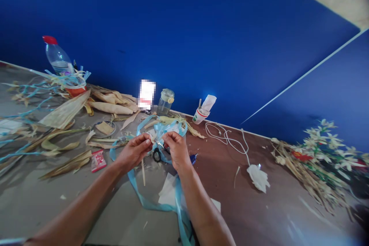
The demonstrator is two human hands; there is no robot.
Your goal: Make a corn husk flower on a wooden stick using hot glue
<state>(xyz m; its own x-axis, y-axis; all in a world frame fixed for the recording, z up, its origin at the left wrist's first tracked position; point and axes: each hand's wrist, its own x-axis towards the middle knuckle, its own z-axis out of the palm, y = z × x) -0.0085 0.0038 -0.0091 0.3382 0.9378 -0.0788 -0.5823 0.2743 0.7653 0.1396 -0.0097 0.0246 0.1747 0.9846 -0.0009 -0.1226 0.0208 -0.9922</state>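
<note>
The wall (184,27) is a deep, flat blue, crossed by one thin pale line. The worktop (259,207) runs from dull grey on one side to reddish brown on the other. The ribbon (150,203) is pale sky blue. The husks (109,105) are plain straw and tan. The bottle (57,55) is clear with a red cap, the packet (98,160) is red, and the scissors (157,155) have black handles. The cable (227,138) is white, the cup (200,115) white with a red band, the flowers (325,150) white among red and green.

Both forearms reach forward and converge, the left hand (135,153) and right hand (178,150) held close together, fingers curled and fingertips pinched toward each other.
</note>
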